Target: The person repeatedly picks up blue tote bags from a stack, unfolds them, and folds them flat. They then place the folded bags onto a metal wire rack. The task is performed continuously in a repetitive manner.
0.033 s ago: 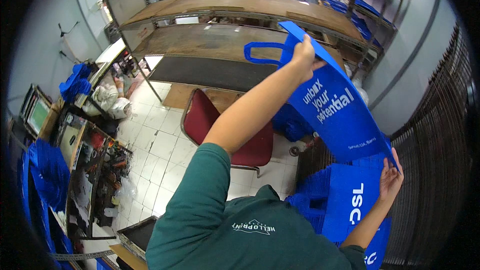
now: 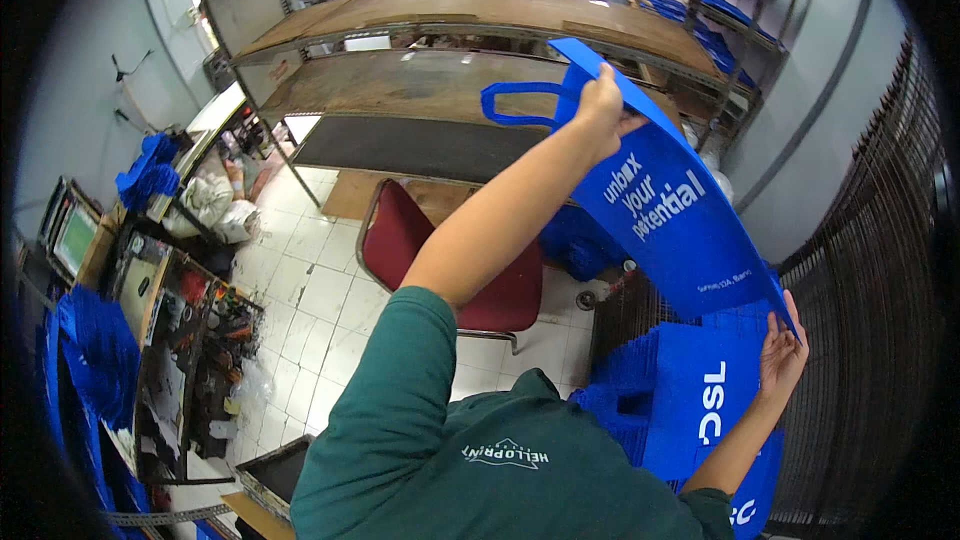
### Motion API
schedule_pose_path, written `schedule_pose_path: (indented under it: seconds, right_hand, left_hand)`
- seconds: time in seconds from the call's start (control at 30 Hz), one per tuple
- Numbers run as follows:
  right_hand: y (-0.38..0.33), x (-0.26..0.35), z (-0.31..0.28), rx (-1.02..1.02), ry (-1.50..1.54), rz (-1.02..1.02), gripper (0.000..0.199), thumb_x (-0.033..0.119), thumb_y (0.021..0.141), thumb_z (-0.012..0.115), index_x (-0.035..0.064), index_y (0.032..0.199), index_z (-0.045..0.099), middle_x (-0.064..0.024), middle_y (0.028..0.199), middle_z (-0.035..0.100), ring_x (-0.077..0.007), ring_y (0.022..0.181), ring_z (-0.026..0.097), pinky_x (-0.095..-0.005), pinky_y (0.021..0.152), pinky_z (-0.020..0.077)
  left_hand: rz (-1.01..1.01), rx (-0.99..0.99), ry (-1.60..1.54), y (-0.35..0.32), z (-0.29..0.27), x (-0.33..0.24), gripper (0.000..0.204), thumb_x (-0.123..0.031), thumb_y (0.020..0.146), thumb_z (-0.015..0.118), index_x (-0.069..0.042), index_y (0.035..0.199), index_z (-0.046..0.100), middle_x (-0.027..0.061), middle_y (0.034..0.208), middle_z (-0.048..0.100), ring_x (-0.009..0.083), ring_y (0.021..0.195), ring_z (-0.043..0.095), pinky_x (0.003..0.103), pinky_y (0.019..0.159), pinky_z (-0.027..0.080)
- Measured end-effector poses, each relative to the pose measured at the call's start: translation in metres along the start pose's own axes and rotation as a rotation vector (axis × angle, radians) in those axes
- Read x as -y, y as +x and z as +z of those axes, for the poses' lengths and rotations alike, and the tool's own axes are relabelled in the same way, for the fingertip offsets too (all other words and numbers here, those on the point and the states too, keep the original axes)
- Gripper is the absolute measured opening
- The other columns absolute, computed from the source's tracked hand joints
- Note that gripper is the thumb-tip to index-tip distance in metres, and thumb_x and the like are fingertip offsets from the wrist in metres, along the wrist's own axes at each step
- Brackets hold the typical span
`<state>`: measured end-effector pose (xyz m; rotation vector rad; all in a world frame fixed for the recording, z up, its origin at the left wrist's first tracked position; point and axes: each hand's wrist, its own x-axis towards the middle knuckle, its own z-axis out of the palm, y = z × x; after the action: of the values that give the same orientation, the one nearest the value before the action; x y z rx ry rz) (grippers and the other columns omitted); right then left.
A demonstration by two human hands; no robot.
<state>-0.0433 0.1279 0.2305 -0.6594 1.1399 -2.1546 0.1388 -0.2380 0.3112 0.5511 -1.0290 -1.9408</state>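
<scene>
A blue tote bag (image 2: 690,260) with white print is stretched out slantwise in front of me, held up off everything below. My left hand (image 2: 602,115) grips its upper edge, close to where a loop handle (image 2: 522,88) sticks out to the left. At the lower right corner my right hand (image 2: 782,348) pinches the bag between thumb and fingers. Under that corner lies a stack of similar blue bags (image 2: 670,390) with white lettering, partly covered by the held bag and my right arm.
A red chair (image 2: 500,300) stands on the white tiled floor (image 2: 310,290). Ahead is a shelf rack with brown boards (image 2: 450,5). To the right rises a dark wire rack (image 2: 840,340). A cluttered cabinet and blue bags (image 2: 95,350) line the left; people work beyond the shelves.
The whole view has shifted very slightly. Both hands keep the same hold on the tote bag.
</scene>
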Motion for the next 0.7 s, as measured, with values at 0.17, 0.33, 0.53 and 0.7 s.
schedule_pose_path:
  seconds: [0.17,0.33,0.53,0.7]
  right_hand:
    - [-0.014,0.016,-0.022,-0.035,-0.008,-0.045,0.056,-0.003,0.076,0.049,-0.009,0.129,0.032,-0.0166,0.12,0.049,-0.0155,0.087,0.061,-0.0225,0.072,0.0552]
    - [-0.031,0.035,-0.044,0.083,-0.008,-0.039,0.059,-0.009,0.077,0.046,-0.009,0.132,0.024,-0.0239,0.122,0.046,-0.019,0.089,0.063,-0.0224,0.075,0.0552]
    - [-0.005,0.055,-0.069,-0.205,-0.295,-0.081,0.071,0.013,0.064,0.058,0.0009,0.131,0.037,-0.0105,0.134,0.038,-0.017,0.114,0.043,-0.036,0.094,0.0367]
    - [0.078,0.068,-0.151,-0.309,-0.272,-0.063,0.053,0.005,0.072,0.053,0.0048,0.124,0.047,-0.0082,0.128,0.042,-0.0189,0.109,0.045,-0.0362,0.093,0.0382]
  left_hand:
    - [0.044,0.027,-0.051,-0.018,0.034,0.014,0.048,-0.046,0.094,0.025,-0.003,0.107,0.041,0.0151,0.098,0.054,0.028,0.085,0.058,0.041,0.075,0.052]
    - [0.016,0.114,-0.162,-0.023,0.074,0.024,0.041,-0.037,0.096,0.028,0.001,0.106,0.041,0.0157,0.1,0.053,0.0269,0.089,0.056,0.043,0.08,0.052]
    - [0.083,0.272,-0.041,0.041,0.155,0.068,0.046,-0.039,0.095,0.028,0.002,0.112,0.039,0.0182,0.109,0.048,0.0326,0.102,0.05,0.049,0.089,0.045]
    - [-0.128,0.398,-0.074,0.18,0.239,0.155,0.037,-0.029,0.096,0.028,0.003,0.112,0.038,0.0195,0.11,0.046,0.0354,0.104,0.048,0.052,0.091,0.043]
